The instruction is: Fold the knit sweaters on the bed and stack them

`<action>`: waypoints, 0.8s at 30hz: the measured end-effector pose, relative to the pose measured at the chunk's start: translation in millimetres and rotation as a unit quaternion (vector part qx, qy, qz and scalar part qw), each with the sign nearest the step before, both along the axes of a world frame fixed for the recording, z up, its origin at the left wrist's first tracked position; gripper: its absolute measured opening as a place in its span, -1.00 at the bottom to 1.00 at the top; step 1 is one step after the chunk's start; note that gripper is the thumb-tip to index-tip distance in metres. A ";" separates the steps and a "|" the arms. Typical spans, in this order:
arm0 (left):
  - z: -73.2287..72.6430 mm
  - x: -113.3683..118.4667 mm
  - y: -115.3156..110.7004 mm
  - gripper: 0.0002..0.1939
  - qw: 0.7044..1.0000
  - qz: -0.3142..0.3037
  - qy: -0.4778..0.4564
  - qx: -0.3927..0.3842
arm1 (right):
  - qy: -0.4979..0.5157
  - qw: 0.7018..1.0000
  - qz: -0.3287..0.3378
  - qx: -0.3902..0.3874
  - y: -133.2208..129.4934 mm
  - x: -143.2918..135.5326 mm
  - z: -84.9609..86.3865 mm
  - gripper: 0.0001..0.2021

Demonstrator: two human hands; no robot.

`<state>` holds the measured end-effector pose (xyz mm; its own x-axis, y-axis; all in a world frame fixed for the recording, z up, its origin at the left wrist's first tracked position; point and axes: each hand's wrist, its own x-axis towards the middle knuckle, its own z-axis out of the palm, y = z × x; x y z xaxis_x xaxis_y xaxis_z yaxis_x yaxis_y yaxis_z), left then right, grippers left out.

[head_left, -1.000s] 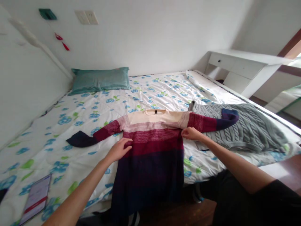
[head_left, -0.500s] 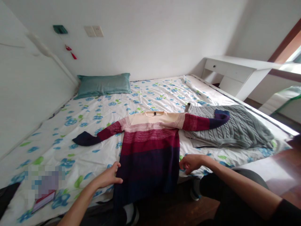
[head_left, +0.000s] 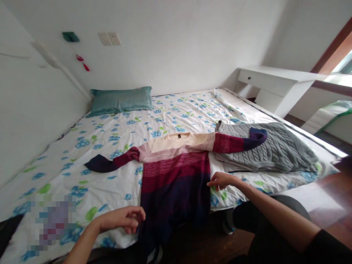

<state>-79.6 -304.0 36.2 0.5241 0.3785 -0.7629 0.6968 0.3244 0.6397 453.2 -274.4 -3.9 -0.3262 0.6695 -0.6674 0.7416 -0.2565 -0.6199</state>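
A knit sweater (head_left: pixel 176 172) lies spread over the bed's near edge, its bands running from cream through pink and maroon to dark navy. Its lower end hangs down past the edge. My left hand (head_left: pixel 123 219) is beside the sweater's lower left edge, fingers loosely bent and apart, with no cloth visible in them. At the lower right edge, my right hand (head_left: pixel 222 180) has its index finger stretched to the navy cloth and grips nothing. The sweater's left sleeve is bunched near the shoulder; its right sleeve rests on a grey cable-knit garment (head_left: pixel 269 150).
The bed (head_left: pixel 121 132) has a white sheet with blue flowers. A green pillow (head_left: pixel 121 101) lies against the wall. A white desk (head_left: pixel 275 84) stands at the back right. A blurred-out patch (head_left: pixel 53 223) covers something at the front left. My knees are below the bed edge.
The sweater's left shoulder and collar have shifted toward me, and the left sleeve has bunched. My left hand has moved lower and its fingers have curled. My right hand has moved slightly up.
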 end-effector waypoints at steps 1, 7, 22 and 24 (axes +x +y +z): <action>4.3 1.3 4.1 -0.31 0.999 0.036 0.006 0.039 | 0.001 1.000 -0.003 -0.006 -0.1 -5.9 -2.5 -0.42; -3.5 16.7 10.6 -0.39 0.990 0.071 0.028 0.116 | 0.048 0.967 0.197 -0.155 5.1 4.3 14.5 -0.39; 2.6 -16.6 55.9 -0.44 0.956 -0.013 0.187 0.225 | 0.194 0.718 -0.659 0.110 72.2 193.2 26.7 -0.77; 0.9 -14.0 62.4 -0.39 0.954 0.008 0.182 0.237 | 0.302 0.611 -0.725 0.099 81.8 196.3 32.7 -0.79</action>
